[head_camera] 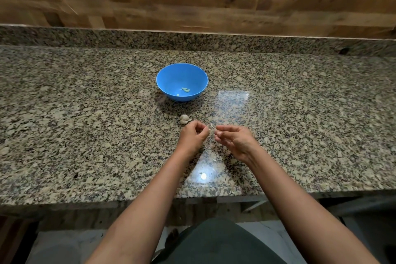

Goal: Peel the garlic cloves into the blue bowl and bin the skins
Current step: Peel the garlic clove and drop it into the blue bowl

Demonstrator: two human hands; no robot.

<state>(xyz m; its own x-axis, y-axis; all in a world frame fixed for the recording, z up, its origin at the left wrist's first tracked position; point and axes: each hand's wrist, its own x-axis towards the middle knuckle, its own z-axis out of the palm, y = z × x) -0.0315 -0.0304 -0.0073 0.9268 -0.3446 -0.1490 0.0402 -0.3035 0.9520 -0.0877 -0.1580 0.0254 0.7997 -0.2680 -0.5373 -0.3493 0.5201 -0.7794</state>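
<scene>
A blue bowl (162,79) stands on the granite counter (85,124) and holds three pale peeled cloves (185,90). A partial garlic bulb (185,119) lies on the counter just beyond my left hand. My left hand (194,136) has its fingers curled around a clove that is mostly hidden. My right hand (233,140) pinches a thin strip of skin (212,126) between thumb and fingertips, close to the left hand's fingertips. Both hands hover just above the counter, in front of the bowl.
A raised granite ledge (214,42) and a wooden wall (192,6) run behind the counter. The counter's front edge (128,199) lies near my elbows. No bin is in view.
</scene>
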